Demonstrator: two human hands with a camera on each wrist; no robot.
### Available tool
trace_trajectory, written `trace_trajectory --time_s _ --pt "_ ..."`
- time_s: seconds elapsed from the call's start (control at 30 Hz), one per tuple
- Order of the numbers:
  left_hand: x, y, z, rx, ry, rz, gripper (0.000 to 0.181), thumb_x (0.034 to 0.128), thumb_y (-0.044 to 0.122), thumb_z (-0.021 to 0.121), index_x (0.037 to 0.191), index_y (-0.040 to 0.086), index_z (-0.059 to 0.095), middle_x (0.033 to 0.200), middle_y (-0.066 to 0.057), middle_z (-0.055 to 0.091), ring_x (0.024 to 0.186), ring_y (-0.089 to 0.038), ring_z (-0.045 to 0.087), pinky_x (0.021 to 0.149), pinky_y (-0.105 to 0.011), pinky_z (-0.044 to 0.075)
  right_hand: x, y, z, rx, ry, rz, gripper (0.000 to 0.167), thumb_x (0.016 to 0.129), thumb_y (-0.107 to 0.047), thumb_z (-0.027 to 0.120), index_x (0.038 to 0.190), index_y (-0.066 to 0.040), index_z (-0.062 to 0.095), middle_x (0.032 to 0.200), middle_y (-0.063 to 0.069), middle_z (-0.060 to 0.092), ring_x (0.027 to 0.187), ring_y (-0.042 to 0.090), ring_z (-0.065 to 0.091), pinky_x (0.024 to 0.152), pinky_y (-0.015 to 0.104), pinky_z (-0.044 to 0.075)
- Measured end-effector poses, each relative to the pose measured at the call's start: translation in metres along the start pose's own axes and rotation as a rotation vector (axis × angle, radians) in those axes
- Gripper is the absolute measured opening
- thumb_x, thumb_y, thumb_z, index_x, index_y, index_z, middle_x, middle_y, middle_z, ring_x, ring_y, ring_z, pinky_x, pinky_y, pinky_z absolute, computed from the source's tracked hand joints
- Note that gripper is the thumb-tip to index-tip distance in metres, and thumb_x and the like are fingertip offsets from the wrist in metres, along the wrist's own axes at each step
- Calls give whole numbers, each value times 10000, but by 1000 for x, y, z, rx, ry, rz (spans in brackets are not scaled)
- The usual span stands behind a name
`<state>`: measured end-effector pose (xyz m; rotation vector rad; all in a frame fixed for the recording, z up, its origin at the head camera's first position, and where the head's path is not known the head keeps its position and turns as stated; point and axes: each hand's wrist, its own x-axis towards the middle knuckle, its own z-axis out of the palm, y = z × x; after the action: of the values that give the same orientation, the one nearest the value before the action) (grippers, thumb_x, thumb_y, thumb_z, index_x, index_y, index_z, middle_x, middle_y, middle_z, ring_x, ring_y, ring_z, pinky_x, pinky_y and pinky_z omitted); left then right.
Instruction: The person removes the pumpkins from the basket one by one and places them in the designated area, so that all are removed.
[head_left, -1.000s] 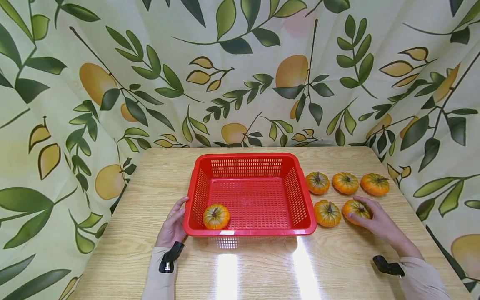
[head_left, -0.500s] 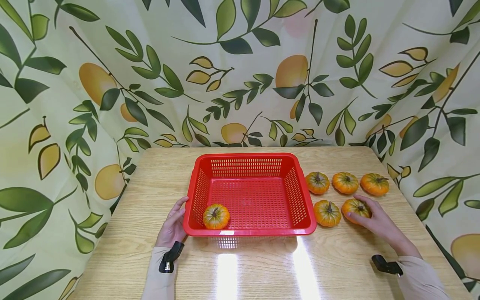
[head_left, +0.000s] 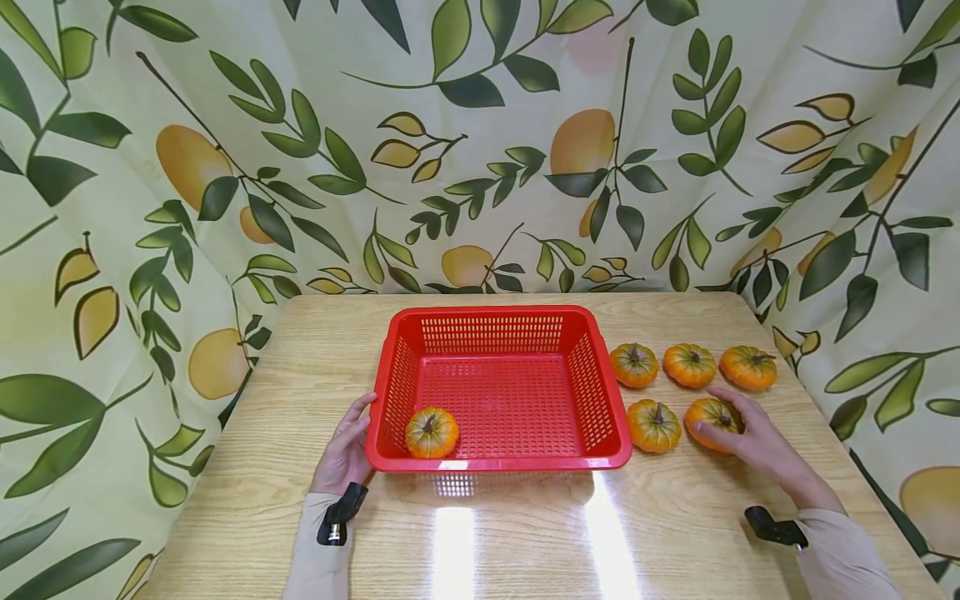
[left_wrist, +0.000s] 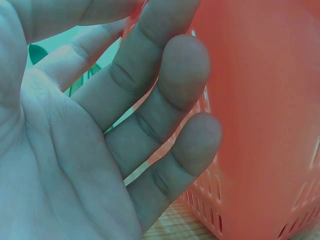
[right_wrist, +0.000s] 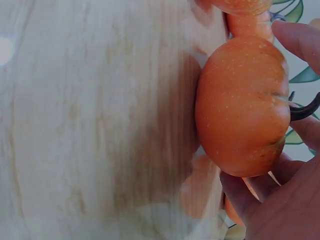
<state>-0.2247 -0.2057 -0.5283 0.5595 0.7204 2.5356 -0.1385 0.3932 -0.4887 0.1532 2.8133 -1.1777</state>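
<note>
A red plastic basket (head_left: 491, 417) with slotted walls stands in the middle of the table in the head view. One small orange pumpkin (head_left: 432, 433) lies in its front left corner. My left hand (head_left: 345, 454) is at the basket's left side, fingertips at its wall; in the left wrist view the fingers (left_wrist: 187, 70) are loosely bent, the palm bare. At the right, my right hand (head_left: 750, 433) holds another small pumpkin (head_left: 708, 417), thumb on its left and fingers behind. The right wrist view has this pumpkin (right_wrist: 242, 107) close up, its dark stem toward the palm.
Right of the basket, one pumpkin (head_left: 655, 426) sits beside the held one. Behind them is a row of three: a left pumpkin (head_left: 634, 365), a middle pumpkin (head_left: 690, 367) and a right pumpkin (head_left: 748, 368). A leaf-patterned curtain (head_left: 480, 167) surrounds the wooden table (head_left: 517, 542).
My right hand and the pumpkin in it have shifted only very slightly. The left hand, the basket and the other pumpkins stay in place.
</note>
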Motion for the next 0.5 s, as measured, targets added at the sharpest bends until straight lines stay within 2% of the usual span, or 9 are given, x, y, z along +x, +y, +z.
trace_trajectory --time_s 0.3,0.5 --pt "-1 1 1 23 17 -2 444 1066 -6 289 1354 142 593 1253 -43 698 1145 -168 685 978 -291 563 4 -9 -7 -44 61 -64 715 964 -287 684 1480 82 354 1529 436 251 1372 694 119 1046 833 89" --pt "0 -1 0 23 40 6 433 1066 -7 299 1342 140 598 1236 -48 709 1129 -167 695 969 -293 569 10 -26 -15 -46 77 -100 735 977 -299 674 1489 107 336 1510 445 273 1369 662 202 1038 806 200"
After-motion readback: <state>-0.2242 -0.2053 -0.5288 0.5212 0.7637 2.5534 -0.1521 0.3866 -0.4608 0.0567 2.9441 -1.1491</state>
